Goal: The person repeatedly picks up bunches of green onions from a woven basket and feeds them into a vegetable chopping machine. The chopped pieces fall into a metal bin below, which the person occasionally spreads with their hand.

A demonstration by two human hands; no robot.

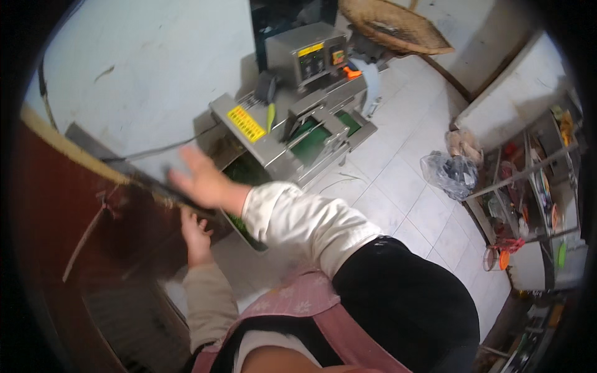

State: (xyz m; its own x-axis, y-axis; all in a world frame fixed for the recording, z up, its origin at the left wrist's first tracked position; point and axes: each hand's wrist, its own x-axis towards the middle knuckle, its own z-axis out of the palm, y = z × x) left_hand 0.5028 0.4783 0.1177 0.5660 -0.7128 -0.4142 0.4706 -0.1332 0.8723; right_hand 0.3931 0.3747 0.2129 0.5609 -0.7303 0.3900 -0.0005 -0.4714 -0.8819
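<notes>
My right hand (pixel 200 179) reaches out with its fingers apart and somewhat blurred; no object shows in it. Below it, my left hand (pixel 197 235) is raised beside the dark edge of a brown surface (pixel 140 233), its fingers slightly curled; whether it touches that edge I cannot tell. A steel machine (pixel 275 158) with a green conveyor belt (pixel 310 140) and a control box (pixel 305 56) stands beyond my hands. Under its near end, partly hidden by my right forearm, is a container (pixel 245 175) with green contents. A dark cable (pixel 163 149) runs from the machine along the pale wall.
A woven bamboo tray (pixel 396 28) is at the top, behind the machine. On the right stand shelves (pixel 527 172) with assorted goods, and a clear plastic bag (pixel 447 175) lies beside them. Thin green strands (pixel 345 177) lie on the tiled floor (pixel 396 196). A cord (pixel 84 242) hangs at left.
</notes>
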